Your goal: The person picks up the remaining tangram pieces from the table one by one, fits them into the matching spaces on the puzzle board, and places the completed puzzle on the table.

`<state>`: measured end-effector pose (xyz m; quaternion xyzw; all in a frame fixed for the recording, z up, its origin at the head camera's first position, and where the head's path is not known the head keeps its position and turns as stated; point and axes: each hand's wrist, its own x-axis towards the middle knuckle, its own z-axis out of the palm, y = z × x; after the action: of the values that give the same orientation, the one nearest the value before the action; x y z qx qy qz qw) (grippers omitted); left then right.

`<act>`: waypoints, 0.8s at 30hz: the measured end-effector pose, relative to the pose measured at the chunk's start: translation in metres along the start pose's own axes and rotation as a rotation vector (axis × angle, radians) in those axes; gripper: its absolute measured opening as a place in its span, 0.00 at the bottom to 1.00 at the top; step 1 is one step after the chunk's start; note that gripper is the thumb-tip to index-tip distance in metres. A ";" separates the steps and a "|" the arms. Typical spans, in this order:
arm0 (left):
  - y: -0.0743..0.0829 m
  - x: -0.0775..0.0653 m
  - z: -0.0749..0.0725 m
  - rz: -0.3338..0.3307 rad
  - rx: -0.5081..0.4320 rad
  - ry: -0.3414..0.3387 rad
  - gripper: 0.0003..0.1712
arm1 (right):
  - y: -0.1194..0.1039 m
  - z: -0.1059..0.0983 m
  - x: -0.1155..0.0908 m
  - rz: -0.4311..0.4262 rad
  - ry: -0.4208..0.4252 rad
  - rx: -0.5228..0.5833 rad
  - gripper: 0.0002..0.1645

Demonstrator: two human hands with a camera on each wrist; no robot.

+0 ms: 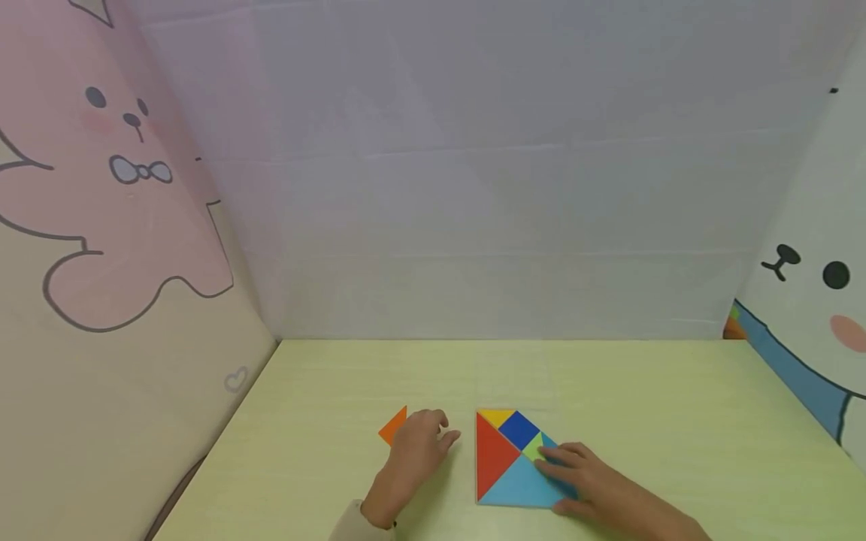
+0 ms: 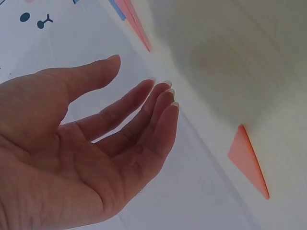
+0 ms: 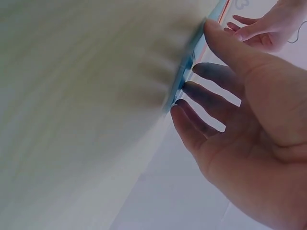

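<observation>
A tangram (image 1: 504,481) of flat coloured pieces lies on the table: a red triangle (image 1: 492,454), a light blue triangle (image 1: 521,485), a dark blue square (image 1: 519,430), a yellow triangle (image 1: 496,416) and a light green piece (image 1: 531,449). My right hand (image 1: 595,481) rests its fingertips on the tangram's right side, partly covering the blue there. To the left lies an orange triangle (image 1: 392,428), partly hidden behind my left hand (image 1: 418,443). That hand is held above the table, fingers loosely bent and nothing in its grasp; the left wrist view shows it apart from the orange triangle (image 2: 249,163).
The pale yellow-green table (image 1: 325,398) meets a whitish sheet (image 1: 487,225) at its back edge. Side panels carry a pink cartoon animal (image 1: 135,225) on the left and a white cartoon bear (image 1: 812,323) on the right.
</observation>
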<state>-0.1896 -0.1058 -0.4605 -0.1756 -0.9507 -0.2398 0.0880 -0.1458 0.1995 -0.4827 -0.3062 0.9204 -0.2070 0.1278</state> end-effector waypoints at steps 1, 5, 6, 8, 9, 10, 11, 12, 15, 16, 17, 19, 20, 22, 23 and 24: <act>-0.002 0.000 -0.001 -0.009 -0.006 0.010 0.11 | 0.000 0.000 -0.001 -0.009 0.003 -0.006 0.40; -0.010 0.001 -0.006 -0.059 0.004 0.031 0.12 | 0.002 0.002 -0.003 -0.037 0.018 -0.024 0.40; -0.011 0.001 -0.007 -0.072 0.017 0.035 0.12 | 0.001 0.002 -0.003 -0.035 0.015 -0.021 0.39; -0.014 0.002 -0.010 -0.099 0.038 0.033 0.13 | 0.001 0.003 -0.003 -0.027 0.012 -0.012 0.39; -0.015 0.002 -0.011 -0.110 0.047 0.032 0.13 | 0.000 0.003 -0.003 -0.021 0.009 -0.007 0.40; -0.017 0.003 -0.012 -0.124 0.052 0.027 0.13 | 0.000 0.003 -0.003 -0.018 0.008 -0.003 0.40; -0.018 0.003 -0.014 -0.133 0.052 0.025 0.14 | 0.000 0.003 -0.003 -0.012 0.003 0.002 0.40; -0.019 0.003 -0.015 -0.148 0.048 0.020 0.15 | -0.001 0.003 -0.002 -0.009 0.001 0.003 0.39; -0.023 0.004 -0.018 -0.181 0.033 0.005 0.17 | -0.001 0.003 -0.002 -0.014 0.006 0.004 0.39; -0.025 0.004 -0.019 -0.194 0.032 0.003 0.17 | -0.001 0.003 -0.002 -0.017 0.008 0.005 0.38; -0.026 0.004 -0.020 -0.202 0.032 0.001 0.18 | -0.001 0.003 -0.002 -0.021 0.010 0.004 0.38; -0.029 0.003 -0.022 -0.219 0.031 -0.004 0.18 | 0.000 0.004 -0.002 -0.027 0.016 0.003 0.38; -0.031 0.002 -0.023 -0.224 0.035 -0.004 0.18 | 0.000 0.004 -0.002 -0.031 0.019 0.004 0.38; -0.034 0.001 -0.024 -0.239 0.036 -0.005 0.17 | 0.001 0.005 -0.002 -0.036 0.025 0.004 0.38; -0.035 0.001 -0.024 -0.246 0.034 -0.004 0.17 | 0.001 0.005 -0.002 -0.038 0.027 0.005 0.38; -0.037 0.001 -0.024 -0.260 0.034 -0.006 0.18 | 0.002 0.005 -0.002 -0.041 0.030 0.006 0.38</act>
<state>-0.2020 -0.1477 -0.4547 -0.0503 -0.9696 -0.2327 0.0565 -0.1430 0.2006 -0.4880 -0.3215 0.9151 -0.2168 0.1106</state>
